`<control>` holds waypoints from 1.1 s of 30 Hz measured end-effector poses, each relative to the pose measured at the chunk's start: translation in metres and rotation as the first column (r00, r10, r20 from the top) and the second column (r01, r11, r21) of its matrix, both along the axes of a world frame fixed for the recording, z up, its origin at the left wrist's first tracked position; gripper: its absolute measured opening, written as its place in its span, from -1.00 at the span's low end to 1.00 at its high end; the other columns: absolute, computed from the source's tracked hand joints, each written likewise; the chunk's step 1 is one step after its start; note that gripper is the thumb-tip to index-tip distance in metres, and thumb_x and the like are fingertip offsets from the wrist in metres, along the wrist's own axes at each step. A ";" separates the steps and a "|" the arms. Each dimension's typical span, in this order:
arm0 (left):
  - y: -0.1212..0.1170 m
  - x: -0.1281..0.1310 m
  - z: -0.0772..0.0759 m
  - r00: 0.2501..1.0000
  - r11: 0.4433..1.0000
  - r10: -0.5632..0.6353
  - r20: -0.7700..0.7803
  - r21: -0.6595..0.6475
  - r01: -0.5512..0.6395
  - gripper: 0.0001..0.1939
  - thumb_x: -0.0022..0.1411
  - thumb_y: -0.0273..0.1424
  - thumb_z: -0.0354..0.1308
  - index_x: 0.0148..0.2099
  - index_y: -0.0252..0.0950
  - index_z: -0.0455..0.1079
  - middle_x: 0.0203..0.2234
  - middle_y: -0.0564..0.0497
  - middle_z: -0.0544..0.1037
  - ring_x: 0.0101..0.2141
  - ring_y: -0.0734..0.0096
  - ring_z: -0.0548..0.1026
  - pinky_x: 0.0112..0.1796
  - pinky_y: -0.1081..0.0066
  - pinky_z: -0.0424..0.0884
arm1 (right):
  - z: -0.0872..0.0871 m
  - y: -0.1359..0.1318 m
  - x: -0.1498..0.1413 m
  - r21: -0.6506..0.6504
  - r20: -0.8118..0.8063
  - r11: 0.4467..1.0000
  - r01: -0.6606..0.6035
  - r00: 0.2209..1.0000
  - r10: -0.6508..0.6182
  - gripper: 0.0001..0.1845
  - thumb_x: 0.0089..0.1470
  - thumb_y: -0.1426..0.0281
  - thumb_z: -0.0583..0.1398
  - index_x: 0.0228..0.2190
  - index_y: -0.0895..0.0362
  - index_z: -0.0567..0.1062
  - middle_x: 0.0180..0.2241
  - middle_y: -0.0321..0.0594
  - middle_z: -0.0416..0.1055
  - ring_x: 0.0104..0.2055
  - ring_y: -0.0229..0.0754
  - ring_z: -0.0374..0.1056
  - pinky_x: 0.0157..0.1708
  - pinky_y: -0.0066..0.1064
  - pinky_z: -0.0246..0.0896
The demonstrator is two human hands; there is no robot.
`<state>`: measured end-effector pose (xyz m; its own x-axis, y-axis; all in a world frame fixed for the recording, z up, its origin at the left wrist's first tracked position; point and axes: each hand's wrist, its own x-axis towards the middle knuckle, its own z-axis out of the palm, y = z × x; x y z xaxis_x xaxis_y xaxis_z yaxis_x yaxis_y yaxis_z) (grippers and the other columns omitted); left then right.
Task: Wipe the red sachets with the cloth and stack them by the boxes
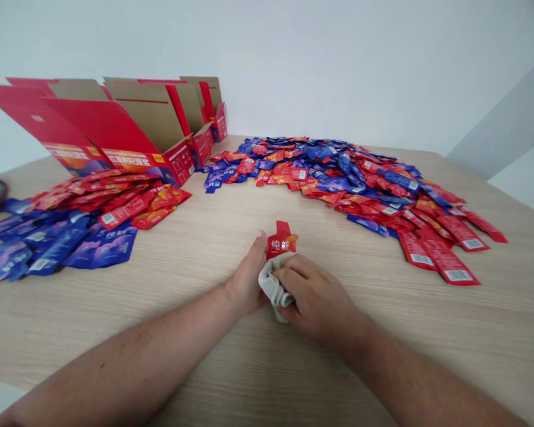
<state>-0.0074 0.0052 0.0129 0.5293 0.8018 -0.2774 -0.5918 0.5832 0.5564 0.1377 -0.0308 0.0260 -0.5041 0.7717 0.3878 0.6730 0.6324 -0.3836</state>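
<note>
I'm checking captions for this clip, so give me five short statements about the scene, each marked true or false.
1. The right hand grips a pale cloth. True.
2. The left hand holds nothing. False: the left hand holds a red packet.
3. Red cartons stand open toward the left back of the table. True.
4. The smaller pile at left is all one colour. False: it mixes red packets and blue packets.
5. The larger pile lies beyond the hands and stretches to the right. True.
</note>
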 end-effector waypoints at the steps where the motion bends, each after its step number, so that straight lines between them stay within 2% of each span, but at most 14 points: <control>1: -0.001 0.000 -0.001 1.000 1.000 -0.009 -0.015 0.009 0.009 -0.30 0.47 0.07 -0.22 0.03 -0.41 0.52 -0.27 -0.19 0.63 -0.28 0.21 0.60 -0.15 0.29 0.48 | 0.001 0.001 0.002 0.030 -0.027 0.999 0.038 0.999 -0.037 -0.80 0.08 0.51 0.22 -0.21 0.10 0.46 -0.20 -0.13 0.44 -0.14 -0.05 0.38 -0.09 -0.22 0.39; 4: -0.004 0.003 -0.003 0.996 0.999 -0.028 -0.085 0.037 0.031 -0.33 0.48 0.03 -0.22 0.11 -0.38 0.49 -0.22 -0.20 0.65 -0.23 0.15 0.62 -0.14 0.24 0.50 | 0.002 0.007 0.007 0.098 -0.172 0.964 0.247 0.958 -0.228 -0.78 0.13 0.51 0.19 -0.15 0.11 0.45 -0.19 -0.10 0.43 -0.12 -0.05 0.39 -0.07 -0.22 0.39; 8: -0.004 0.004 -0.007 0.994 0.993 -0.065 -0.085 0.094 0.073 -0.29 0.48 0.04 -0.22 0.05 -0.44 0.52 -0.25 -0.23 0.65 -0.24 0.15 0.62 -0.14 0.28 0.50 | 0.004 0.010 0.012 0.067 -0.114 0.994 0.085 0.991 -0.077 -0.79 0.11 0.50 0.20 -0.18 0.08 0.45 -0.19 -0.13 0.43 -0.11 -0.05 0.39 -0.09 -0.23 0.40; 9: -0.004 0.004 -0.007 0.994 0.992 -0.068 -0.082 0.102 0.077 -0.29 0.47 0.05 -0.21 0.06 -0.43 0.52 -0.25 -0.23 0.65 -0.26 0.16 0.62 -0.16 0.28 0.50 | 0.004 0.011 0.012 0.072 -0.121 0.993 0.094 0.989 -0.085 -0.79 0.11 0.50 0.20 -0.17 0.08 0.45 -0.19 -0.12 0.43 -0.10 -0.04 0.39 -0.08 -0.22 0.40; 12: -0.003 0.002 -0.008 0.991 0.990 -0.091 -0.099 0.096 0.100 -0.31 0.45 0.09 -0.16 0.13 -0.38 0.49 -0.24 -0.20 0.65 -0.32 0.19 0.61 -0.23 0.28 0.51 | 0.003 0.010 0.011 0.103 -0.208 0.959 0.265 0.948 -0.240 -0.78 0.14 0.48 0.20 -0.14 0.09 0.45 -0.19 -0.10 0.43 -0.10 -0.03 0.39 -0.06 -0.19 0.39; 13: -0.002 0.000 -0.007 0.990 0.991 -0.100 -0.097 0.085 0.108 -0.31 0.44 0.09 -0.15 0.14 -0.38 0.49 -0.25 -0.20 0.65 -0.32 0.19 0.61 -0.24 0.29 0.50 | 0.003 0.008 0.009 0.096 -0.201 0.960 0.262 0.950 -0.239 -0.79 0.13 0.47 0.20 -0.15 0.10 0.45 -0.19 -0.10 0.43 -0.11 -0.03 0.39 -0.07 -0.20 0.39; 14: -0.002 -0.002 -0.006 0.990 0.991 -0.110 -0.089 0.068 0.116 -0.30 0.44 0.09 -0.16 0.13 -0.39 0.49 -0.26 -0.20 0.65 -0.32 0.20 0.61 -0.23 0.29 0.50 | 0.002 0.005 0.007 0.084 -0.163 0.975 0.206 0.968 -0.191 -0.80 0.12 0.47 0.21 -0.17 0.10 0.46 -0.20 -0.11 0.43 -0.13 -0.04 0.39 -0.09 -0.21 0.39; 17: 0.001 -0.006 0.003 0.991 0.992 -0.128 -0.048 -0.022 0.127 -0.25 0.45 0.10 -0.22 0.10 -0.44 0.50 -0.32 -0.21 0.63 -0.34 0.21 0.60 -0.21 0.30 0.49 | 0.000 -0.002 -0.001 0.039 0.002 0.996 -0.083 0.997 0.083 -0.82 0.08 0.46 0.23 -0.22 0.08 0.47 -0.21 -0.14 0.45 -0.16 -0.07 0.39 -0.13 -0.26 0.39; 18: 0.002 -0.006 0.006 0.992 0.992 -0.121 -0.040 -0.048 0.119 -0.25 0.46 0.08 -0.25 0.09 -0.45 0.50 -0.32 -0.21 0.63 -0.35 0.21 0.59 -0.22 0.29 0.49 | -0.001 -0.002 -0.001 0.034 0.026 0.994 -0.108 0.994 0.107 -0.82 0.09 0.45 0.23 -0.20 0.08 0.48 -0.20 -0.14 0.46 -0.16 -0.07 0.40 -0.13 -0.26 0.38; 19: 0.004 -0.005 0.008 0.994 0.993 -0.102 -0.037 -0.060 0.100 -0.27 0.47 0.04 -0.27 0.08 -0.44 0.51 -0.33 -0.21 0.62 -0.37 0.22 0.59 -0.24 0.29 0.49 | -0.001 0.000 0.000 0.036 0.028 0.996 -0.078 0.997 0.077 -0.80 0.10 0.45 0.22 -0.18 0.09 0.48 -0.18 -0.13 0.47 -0.14 -0.07 0.40 -0.12 -0.26 0.38; 21: 0.006 -0.004 0.011 0.997 0.997 -0.058 -0.048 -0.055 0.056 -0.37 0.49 -0.10 -0.26 0.03 -0.43 0.52 -0.36 -0.19 0.61 -0.40 0.22 0.57 -0.30 0.29 0.49 | -0.003 0.007 0.007 0.048 -0.032 0.994 0.098 0.995 -0.096 -0.78 0.15 0.44 0.19 -0.13 0.11 0.47 -0.15 -0.09 0.47 -0.11 -0.05 0.40 -0.09 -0.24 0.37; 24: 0.007 -0.003 0.008 0.993 0.997 -0.039 -0.109 -0.074 0.031 -0.59 0.38 -0.28 -0.11 -0.06 -0.38 0.52 -0.45 -0.11 0.56 -0.50 0.28 0.52 -0.47 0.34 0.44 | -0.004 0.021 0.021 0.045 -0.180 0.936 0.348 0.925 -0.335 -0.84 0.19 0.35 0.17 -0.19 0.11 0.47 -0.24 -0.11 0.47 -0.19 -0.05 0.40 -0.15 -0.25 0.35; 28: 0.009 -0.007 0.004 0.990 0.992 -0.040 -0.137 -0.126 0.022 -0.71 0.20 -0.40 0.14 -0.02 -0.28 0.49 -0.45 0.02 0.52 -0.53 0.41 0.49 -0.55 0.46 0.40 | -0.004 0.030 0.033 -0.002 -0.267 0.888 0.460 0.855 -0.444 -0.86 0.16 0.27 0.18 -0.33 0.07 0.45 -0.36 -0.19 0.45 -0.31 -0.08 0.38 -0.28 -0.28 0.30; 33: 0.012 -0.006 0.002 0.972 0.997 0.072 -0.222 0.002 -0.074 -0.85 0.07 -0.59 0.30 -0.26 -0.38 0.47 -0.49 -0.01 0.53 -0.53 0.45 0.49 -0.46 0.46 0.47 | 0.006 0.029 0.044 -0.055 -0.306 0.814 0.579 0.766 -0.566 -0.75 0.11 0.16 0.18 -0.29 0.08 0.46 -0.38 -0.19 0.48 -0.36 -0.04 0.39 -0.37 -0.26 0.25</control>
<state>-0.0129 0.0168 0.0150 0.3940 0.8340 -0.3863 -0.4953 0.5468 0.6750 0.1815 -0.0021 0.0320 0.1692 0.8607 0.4803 0.7741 0.1855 -0.6052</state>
